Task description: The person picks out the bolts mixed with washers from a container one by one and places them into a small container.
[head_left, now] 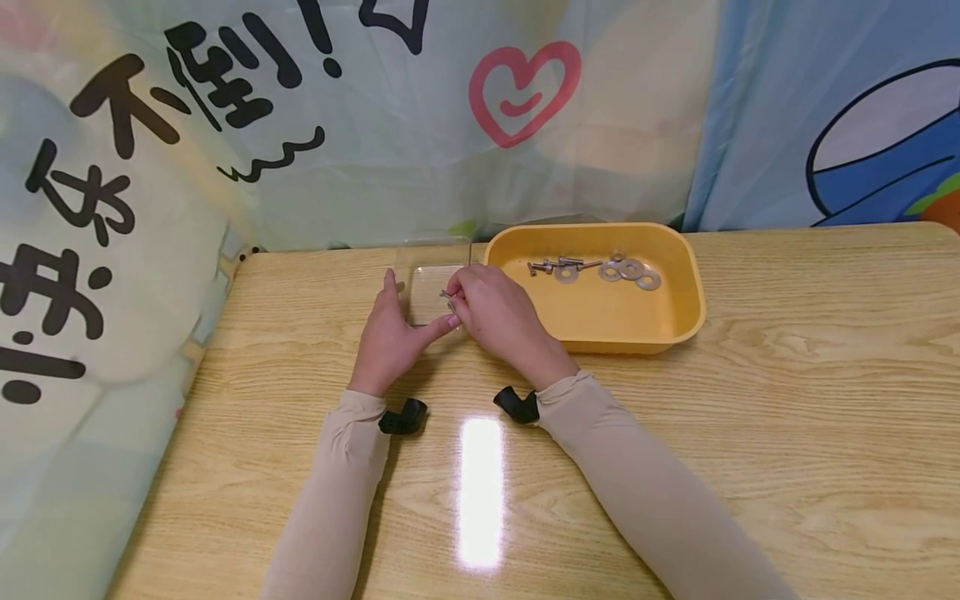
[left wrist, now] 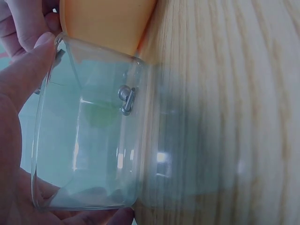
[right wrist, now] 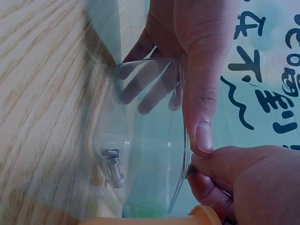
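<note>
A clear plastic box (head_left: pixel 429 287) stands near the back of the table. My left hand (head_left: pixel 390 343) holds it from the left and front, thumb along the near rim and fingers round the far side. At the bottom of the box lie a few small metal bolts (right wrist: pixel 114 167), seen through the wall in both wrist views. My right hand (head_left: pixel 501 318) is at the box's right rim, its thumb and fingertips pinching a small screw (head_left: pixel 446 294) over the opening. Most of that screw is hidden by the fingers.
Right beside the box stands a yellow tray (head_left: pixel 600 323). Several bolts (head_left: pixel 551 267) and several flat washers (head_left: pixel 631 269) lie in it toward the back. A printed cloth (head_left: pixel 360 200) hangs behind the wooden table (head_left: pixel 810 358).
</note>
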Action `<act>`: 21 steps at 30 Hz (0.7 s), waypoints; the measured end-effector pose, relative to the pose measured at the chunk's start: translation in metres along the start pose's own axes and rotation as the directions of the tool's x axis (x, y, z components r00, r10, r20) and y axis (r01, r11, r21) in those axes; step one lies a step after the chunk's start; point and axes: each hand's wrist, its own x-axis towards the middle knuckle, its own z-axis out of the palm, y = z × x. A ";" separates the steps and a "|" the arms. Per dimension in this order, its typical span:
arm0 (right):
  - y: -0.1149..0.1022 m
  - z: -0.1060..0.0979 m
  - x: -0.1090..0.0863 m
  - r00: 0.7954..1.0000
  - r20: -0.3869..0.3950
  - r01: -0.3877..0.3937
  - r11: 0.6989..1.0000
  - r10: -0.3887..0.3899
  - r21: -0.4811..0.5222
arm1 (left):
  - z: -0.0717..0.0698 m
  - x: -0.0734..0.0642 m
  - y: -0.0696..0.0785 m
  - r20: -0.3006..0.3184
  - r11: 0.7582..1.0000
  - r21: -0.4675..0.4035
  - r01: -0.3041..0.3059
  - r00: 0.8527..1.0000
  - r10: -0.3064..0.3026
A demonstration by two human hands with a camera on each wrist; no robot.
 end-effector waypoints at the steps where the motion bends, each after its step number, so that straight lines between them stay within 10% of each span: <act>1: 0.000 0.000 0.000 1.000 0.000 -0.001 1.000 0.001 -0.001 | 0.000 0.000 0.000 0.000 1.000 0.000 0.002 1.000 -0.002; 21: 0.001 -0.002 -0.001 1.000 0.022 -0.015 0.999 0.015 0.033 | 0.000 0.000 0.000 -0.005 1.000 0.007 -0.003 1.000 0.003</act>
